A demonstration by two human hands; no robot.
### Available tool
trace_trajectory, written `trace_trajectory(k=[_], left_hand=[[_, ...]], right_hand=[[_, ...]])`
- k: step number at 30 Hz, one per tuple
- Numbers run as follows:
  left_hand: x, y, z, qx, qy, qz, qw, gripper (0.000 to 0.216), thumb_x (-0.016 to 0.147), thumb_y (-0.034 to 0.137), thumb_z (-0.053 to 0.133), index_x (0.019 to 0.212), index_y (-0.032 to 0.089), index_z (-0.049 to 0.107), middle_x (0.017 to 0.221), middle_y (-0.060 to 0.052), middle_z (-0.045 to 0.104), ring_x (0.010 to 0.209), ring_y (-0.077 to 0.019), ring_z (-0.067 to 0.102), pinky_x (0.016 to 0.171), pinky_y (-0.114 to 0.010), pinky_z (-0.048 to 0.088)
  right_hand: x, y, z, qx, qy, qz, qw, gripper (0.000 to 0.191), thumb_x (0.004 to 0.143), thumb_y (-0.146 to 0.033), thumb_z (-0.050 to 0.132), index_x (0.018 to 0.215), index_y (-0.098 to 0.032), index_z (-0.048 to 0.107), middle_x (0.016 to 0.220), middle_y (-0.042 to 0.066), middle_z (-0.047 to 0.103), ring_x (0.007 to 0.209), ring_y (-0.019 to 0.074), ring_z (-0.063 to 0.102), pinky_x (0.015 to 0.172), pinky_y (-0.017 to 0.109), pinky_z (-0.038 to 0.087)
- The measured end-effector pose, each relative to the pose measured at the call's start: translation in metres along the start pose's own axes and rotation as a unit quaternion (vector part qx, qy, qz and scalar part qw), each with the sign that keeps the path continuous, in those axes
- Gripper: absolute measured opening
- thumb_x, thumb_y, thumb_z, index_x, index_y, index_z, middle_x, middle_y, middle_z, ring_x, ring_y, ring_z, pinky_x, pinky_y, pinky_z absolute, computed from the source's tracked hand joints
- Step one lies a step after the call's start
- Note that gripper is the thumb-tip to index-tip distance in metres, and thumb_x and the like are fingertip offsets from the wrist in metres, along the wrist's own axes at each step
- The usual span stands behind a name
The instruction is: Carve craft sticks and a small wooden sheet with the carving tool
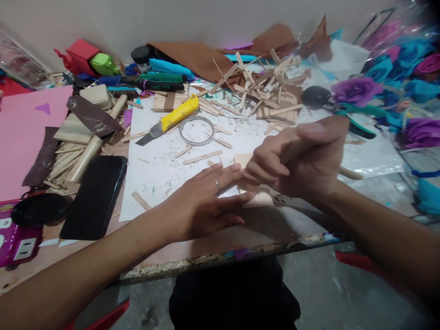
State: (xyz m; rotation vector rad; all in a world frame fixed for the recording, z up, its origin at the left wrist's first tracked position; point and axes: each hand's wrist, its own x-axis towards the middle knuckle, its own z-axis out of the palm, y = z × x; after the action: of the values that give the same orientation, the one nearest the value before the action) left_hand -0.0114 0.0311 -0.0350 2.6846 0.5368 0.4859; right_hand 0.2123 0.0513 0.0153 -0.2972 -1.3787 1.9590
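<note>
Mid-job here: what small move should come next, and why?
Probably press the pale, flat wooden piece steady with the left hand before moving the right hand: the left one lies spread at its edge, while the right is curled close by; whether it grips anything is unclear.

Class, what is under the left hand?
Pale, flat material shows at the finger ends of the left hand, partly blocked by the right hand; one piece or several, I cannot tell. Anything beneath the palm is covered.
</note>
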Motion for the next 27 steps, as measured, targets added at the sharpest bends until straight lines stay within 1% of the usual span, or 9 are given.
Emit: trace_trajectory(k=[3, 5, 9, 12, 14, 17, 20, 23, 27], left_hand=[[0.0, -0.001, 0.001, 0.004, 0.0, 0.004, 1.0, 0.044, 0.1, 0.046, 0.064, 0.14, 0.029, 0.067, 0.156, -0.016, 0.053, 0.144, -0.0378, 0.05, 0.118, -0.069, 0.038], [0.0, -0.001, 0.002, 0.003, 0.004, 0.006, 1.0, 0.045, 0.099, 0.046, 0.065, 0.14, 0.028, 0.066, 0.153, -0.017, 0.055, 0.141, -0.0379, 0.053, 0.116, -0.07, 0.039], [-0.001, 0.0, 0.003, 0.001, 0.022, 0.004, 1.0, 0.046, 0.098, 0.044, 0.067, 0.141, 0.027, 0.066, 0.15, -0.019, 0.057, 0.137, -0.0381, 0.055, 0.114, -0.069, 0.04], [-0.001, 0.001, 0.002, 0.007, 0.022, 0.011, 1.0, 0.046, 0.098, 0.042, 0.068, 0.141, 0.026, 0.066, 0.149, -0.02, 0.058, 0.137, -0.0379, 0.056, 0.114, -0.067, 0.041], [-0.001, 0.001, 0.001, 0.009, 0.023, 0.015, 1.0, 0.046, 0.097, 0.042, 0.069, 0.14, 0.026, 0.066, 0.15, -0.02, 0.058, 0.138, -0.0382, 0.055, 0.114, -0.066, 0.042], [0.0, 0.0, 0.002, 0.012, 0.024, 0.014, 1.0, 0.046, 0.097, 0.043, 0.07, 0.14, 0.027, 0.066, 0.152, -0.019, 0.056, 0.139, -0.0385, 0.054, 0.113, -0.066, 0.042], [-0.001, 0.0, 0.004, 0.009, 0.031, 0.016, 0.999, 0.047, 0.095, 0.042, 0.071, 0.139, 0.026, 0.067, 0.154, -0.02, 0.054, 0.139, -0.0394, 0.054, 0.113, -0.066, 0.042], [0.0, 0.0, 0.004, 0.001, 0.039, 0.02, 0.999, 0.045, 0.095, 0.041, 0.071, 0.138, 0.025, 0.068, 0.152, -0.022, 0.055, 0.137, -0.0395, 0.056, 0.113, -0.066, 0.042], [0.001, 0.0, 0.003, 0.003, 0.047, 0.026, 0.999, 0.044, 0.096, 0.042, 0.07, 0.136, 0.025, 0.068, 0.15, -0.021, 0.057, 0.134, -0.0374, 0.058, 0.11, -0.064, 0.045]], right_hand=[[0.001, 0.002, -0.006, 0.026, -0.008, -0.008, 1.0, 0.061, 0.098, -0.067, 0.042, 0.056, -0.022, 0.04, 0.046, -0.004, 0.034, 0.043, 0.0114, 0.028, 0.049, 0.03, 0.031], [0.003, 0.003, -0.009, 0.035, -0.003, -0.011, 0.999, 0.064, 0.097, -0.071, 0.039, 0.056, -0.022, 0.041, 0.046, -0.005, 0.033, 0.042, 0.0116, 0.028, 0.047, 0.03, 0.03], [0.006, 0.005, -0.016, 0.053, 0.003, -0.014, 0.998, 0.068, 0.094, -0.076, 0.041, 0.053, -0.022, 0.041, 0.043, -0.005, 0.03, 0.039, 0.0111, 0.026, 0.044, 0.03, 0.029], [0.008, 0.005, -0.018, 0.071, 0.015, -0.007, 0.997, 0.071, 0.094, -0.079, 0.037, 0.052, -0.022, 0.04, 0.042, -0.006, 0.027, 0.038, 0.01, 0.023, 0.041, 0.028, 0.027], [0.008, 0.004, -0.019, 0.09, 0.034, 0.002, 0.995, 0.071, 0.096, -0.078, 0.037, 0.052, -0.022, 0.038, 0.042, -0.006, 0.026, 0.038, 0.0092, 0.022, 0.041, 0.026, 0.027], [0.008, 0.003, -0.019, 0.115, 0.054, 0.021, 0.992, 0.068, 0.096, -0.076, 0.04, 0.053, -0.023, 0.035, 0.042, -0.007, 0.026, 0.039, 0.0087, 0.021, 0.042, 0.025, 0.028], [0.008, 0.004, -0.022, 0.127, 0.077, 0.046, 0.988, 0.066, 0.095, -0.072, 0.044, 0.052, -0.023, 0.034, 0.042, -0.007, 0.026, 0.04, 0.0088, 0.02, 0.043, 0.025, 0.028], [0.01, 0.006, -0.026, 0.133, 0.069, 0.045, 0.988, 0.07, 0.093, -0.076, 0.046, 0.051, -0.022, 0.035, 0.041, -0.007, 0.025, 0.038, 0.0081, 0.02, 0.042, 0.025, 0.027], [0.013, 0.007, -0.026, 0.133, 0.056, 0.038, 0.989, 0.076, 0.09, -0.086, 0.043, 0.051, -0.021, 0.036, 0.04, -0.008, 0.023, 0.036, 0.0074, 0.021, 0.04, 0.024, 0.024]])
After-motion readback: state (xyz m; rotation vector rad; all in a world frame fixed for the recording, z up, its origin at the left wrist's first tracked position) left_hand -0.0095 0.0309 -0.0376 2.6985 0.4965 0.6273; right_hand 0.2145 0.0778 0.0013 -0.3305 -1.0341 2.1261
